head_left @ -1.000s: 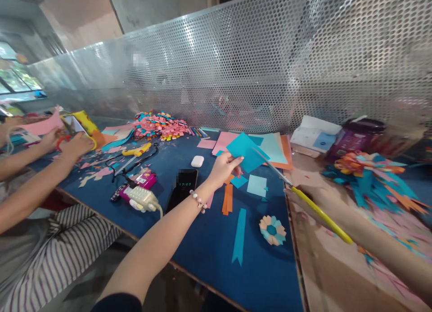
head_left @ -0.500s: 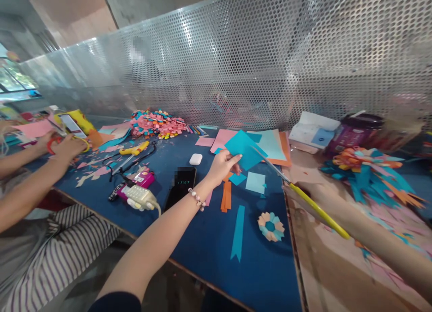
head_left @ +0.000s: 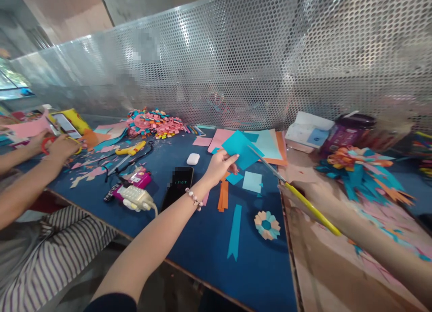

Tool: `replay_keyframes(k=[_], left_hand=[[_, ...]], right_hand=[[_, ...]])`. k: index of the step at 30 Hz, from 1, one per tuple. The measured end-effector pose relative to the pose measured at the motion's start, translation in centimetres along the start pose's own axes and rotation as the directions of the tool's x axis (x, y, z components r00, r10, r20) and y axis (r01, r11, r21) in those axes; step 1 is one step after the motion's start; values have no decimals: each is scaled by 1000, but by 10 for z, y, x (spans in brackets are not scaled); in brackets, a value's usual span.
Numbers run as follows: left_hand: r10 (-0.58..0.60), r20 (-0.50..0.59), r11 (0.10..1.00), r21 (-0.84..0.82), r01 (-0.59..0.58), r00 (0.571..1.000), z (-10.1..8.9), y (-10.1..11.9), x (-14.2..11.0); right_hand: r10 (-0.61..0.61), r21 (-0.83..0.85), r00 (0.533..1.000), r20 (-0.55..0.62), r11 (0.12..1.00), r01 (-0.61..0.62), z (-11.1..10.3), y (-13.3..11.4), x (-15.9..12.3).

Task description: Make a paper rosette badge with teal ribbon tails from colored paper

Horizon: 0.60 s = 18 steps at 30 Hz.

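Note:
My left hand (head_left: 221,166) pinches a square of blue paper (head_left: 241,148) by its lower left side, above the table. In my right hand (head_left: 305,197) are yellow-handled scissors (head_left: 312,208), their blades lying across the right part of the blue paper. Whether the blades are apart I cannot tell. Below sits a pale blue paper square (head_left: 252,182) with small blue scraps beside it. Orange strips (head_left: 222,196) and a notched blue strip (head_left: 235,231) lie nearer me. A round paper flower (head_left: 267,225) in peach and blue rests near the table's right edge.
Behind stands a perforated metal screen (head_left: 202,64). A phone (head_left: 178,184), a white earbud case (head_left: 193,159) and a glue gun (head_left: 130,149) are left of my arm. Farther left, a co-worker's hands (head_left: 60,146) hold scissors. A paper bouquet (head_left: 364,168) lies right.
The view has shifted slightly, so everything sits a little farther left. My hands keep the same hold on the blue paper and scissors.

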<state>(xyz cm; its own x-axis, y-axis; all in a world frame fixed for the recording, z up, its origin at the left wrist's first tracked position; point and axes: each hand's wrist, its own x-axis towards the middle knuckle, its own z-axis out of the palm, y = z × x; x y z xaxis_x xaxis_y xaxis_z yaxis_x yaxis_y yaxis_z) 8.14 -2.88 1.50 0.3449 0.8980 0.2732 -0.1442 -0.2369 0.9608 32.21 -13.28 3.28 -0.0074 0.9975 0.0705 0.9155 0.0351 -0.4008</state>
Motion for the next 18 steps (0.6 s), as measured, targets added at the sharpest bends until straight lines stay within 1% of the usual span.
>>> replay_keyframes(k=[2,4,7,12,18], left_hand=[[3,0,1000,-6,-3,1000,0,0,0],[16,3,1000,-14,-16,1000,0,-1,-1],[28,11,999,-26,-27,1000,-1,-1,-1],[13,0,1000,-10,-13,1000,-1,-2,0],[12,-9,1000,-2,-12,1000,-1,-3,1]], right_hand=[[-37,4,996,77,999,37,-1,0,0],[-46,4,994,104,999,46,-1,0,0],[-37,-3,993,109,999,37,-1,-1,-1],[-46,14,992,120,999,45,-2,0,-2],[-105,-30,992,68,994,108,6,6,1]])
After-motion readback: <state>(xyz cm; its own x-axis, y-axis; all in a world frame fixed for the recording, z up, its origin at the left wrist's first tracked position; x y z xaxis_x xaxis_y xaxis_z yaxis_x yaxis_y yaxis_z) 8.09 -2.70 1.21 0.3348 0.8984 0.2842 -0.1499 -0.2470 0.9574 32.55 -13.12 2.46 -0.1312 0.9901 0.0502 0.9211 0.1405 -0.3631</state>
